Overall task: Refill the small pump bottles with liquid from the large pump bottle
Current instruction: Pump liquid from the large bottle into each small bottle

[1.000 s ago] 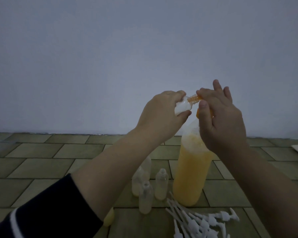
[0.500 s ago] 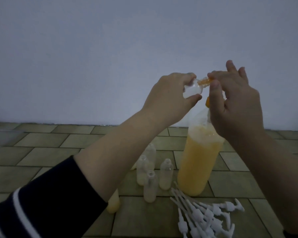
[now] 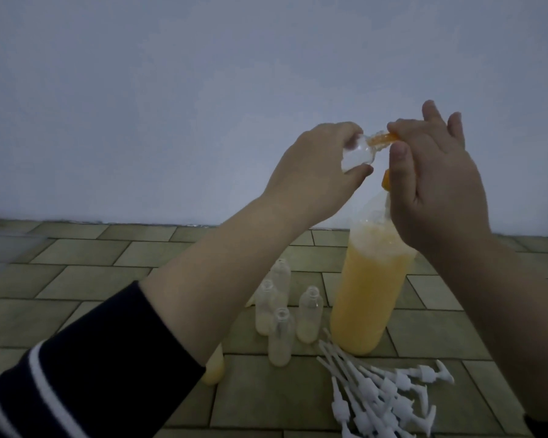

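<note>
The large pump bottle (image 3: 370,295) stands on the tiled floor, mostly full of orange liquid. My right hand (image 3: 437,184) is at its top and pinches the orange pump head (image 3: 382,140) between index finger and thumb, with the other fingers raised. My left hand (image 3: 310,172) grips a small clear bottle (image 3: 358,153), tipped sideways with its mouth against the orange nozzle. Whether liquid is flowing cannot be told.
Several small open bottles (image 3: 280,339) stand left of the large bottle's base, each holding a little pale liquid. A yellowish filled bottle (image 3: 214,368) peeks out behind my left forearm. A heap of white pump heads (image 3: 386,393) lies at the front right. A plain wall is behind.
Both hands stay joined at the nozzle with the small bottle. The whole scene sits a little higher in view as the camera shifts.
</note>
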